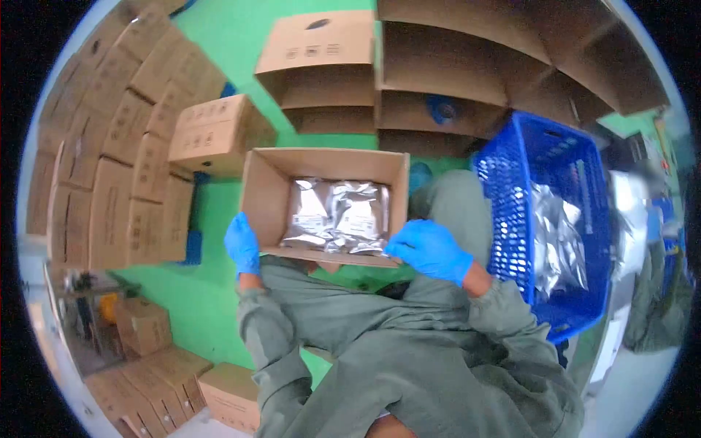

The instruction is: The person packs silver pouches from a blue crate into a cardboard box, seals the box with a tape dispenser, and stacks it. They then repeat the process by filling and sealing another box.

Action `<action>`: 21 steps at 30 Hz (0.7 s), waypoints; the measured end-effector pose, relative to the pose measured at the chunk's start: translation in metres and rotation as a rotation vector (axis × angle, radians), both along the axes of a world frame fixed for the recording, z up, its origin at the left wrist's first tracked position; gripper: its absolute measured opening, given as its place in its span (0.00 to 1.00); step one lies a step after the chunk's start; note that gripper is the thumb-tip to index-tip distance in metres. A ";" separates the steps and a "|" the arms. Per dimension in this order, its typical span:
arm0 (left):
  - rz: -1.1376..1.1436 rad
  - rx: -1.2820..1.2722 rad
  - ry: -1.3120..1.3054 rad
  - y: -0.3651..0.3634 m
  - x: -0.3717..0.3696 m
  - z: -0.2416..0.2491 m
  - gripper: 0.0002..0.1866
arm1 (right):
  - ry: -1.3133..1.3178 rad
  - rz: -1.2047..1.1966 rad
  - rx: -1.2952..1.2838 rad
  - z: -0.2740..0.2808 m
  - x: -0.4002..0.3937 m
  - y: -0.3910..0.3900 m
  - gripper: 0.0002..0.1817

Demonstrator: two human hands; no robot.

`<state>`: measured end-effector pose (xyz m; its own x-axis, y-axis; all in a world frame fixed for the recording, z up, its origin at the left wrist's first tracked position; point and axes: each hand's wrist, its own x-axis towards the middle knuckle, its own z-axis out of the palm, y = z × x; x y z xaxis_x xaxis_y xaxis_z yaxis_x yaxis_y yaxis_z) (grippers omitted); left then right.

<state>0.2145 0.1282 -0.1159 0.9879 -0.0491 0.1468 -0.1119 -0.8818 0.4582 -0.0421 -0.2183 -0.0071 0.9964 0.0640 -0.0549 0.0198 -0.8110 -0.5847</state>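
An open cardboard box (263,193) rests in front of my lap, tilted so that its inside faces me. Two shiny silver foil bags (358,215) with pale labels lie side by side on its bottom. My left hand (242,244), in a blue glove, grips the box at its left side near the close corner. At the close right corner, my right hand (431,250), gloved in blue too, has its fingers closed on the box edge. Parts of the fingers of both hands are hidden.
On my right stands a blue plastic crate (522,219) holding several silver foil bags (558,244). Large open cartons (445,55) line the far side. Closed cartons (109,197) are stacked at left, with another carton (212,131) nearer. More boxes (153,379) sit at lower left.
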 end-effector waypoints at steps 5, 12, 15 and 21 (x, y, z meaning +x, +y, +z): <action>-0.208 -0.320 -0.009 0.023 0.026 -0.037 0.23 | -0.235 -0.889 -0.165 0.044 -0.124 -0.116 0.12; 0.030 -0.081 0.167 0.001 0.031 -0.007 0.28 | -0.489 -1.897 -0.498 0.019 -0.358 -0.264 0.17; 0.157 -0.010 0.134 -0.009 0.022 0.006 0.28 | -0.269 -1.940 -0.448 -0.014 -0.417 -0.317 0.20; 0.056 0.097 -0.242 -0.020 -0.001 -0.025 0.33 | 0.117 -1.612 0.049 -0.033 -0.382 -0.396 0.30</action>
